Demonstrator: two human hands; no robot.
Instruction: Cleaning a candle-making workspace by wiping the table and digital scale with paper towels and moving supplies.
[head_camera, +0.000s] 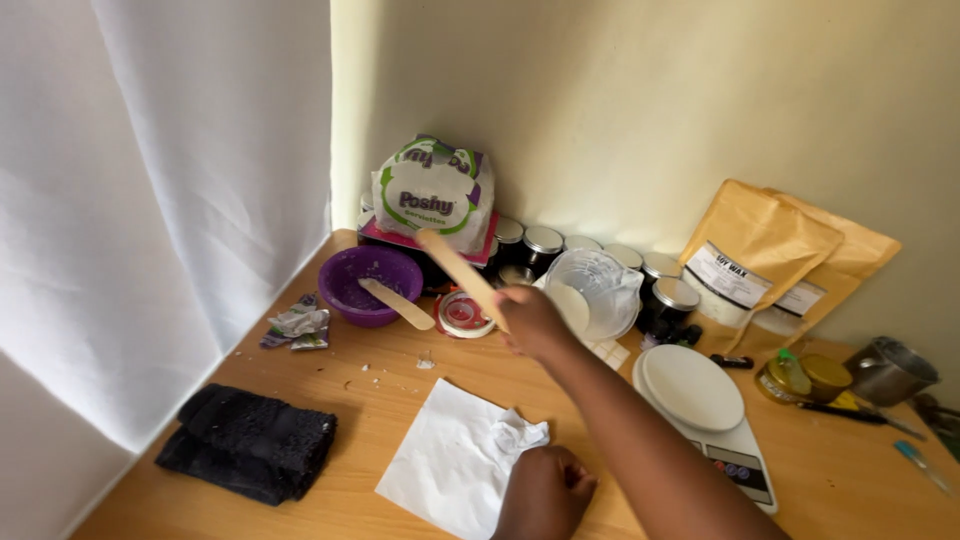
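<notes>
My right hand holds a flat wooden stick that points up and left over the table, just in front of a clear plastic jug. My left hand rests closed on a white paper napkin lying near the front edge, beside its crumpled corner. Left of the stick stands a purple bowl with a second wooden stick leaning in it. A small round tin lid lies under the raised stick.
A white kitchen scale sits to the right. Several black tins with silver lids line the wall, with a napkin pack and two tan pouches. A black cloth lies front left. A white curtain hangs left.
</notes>
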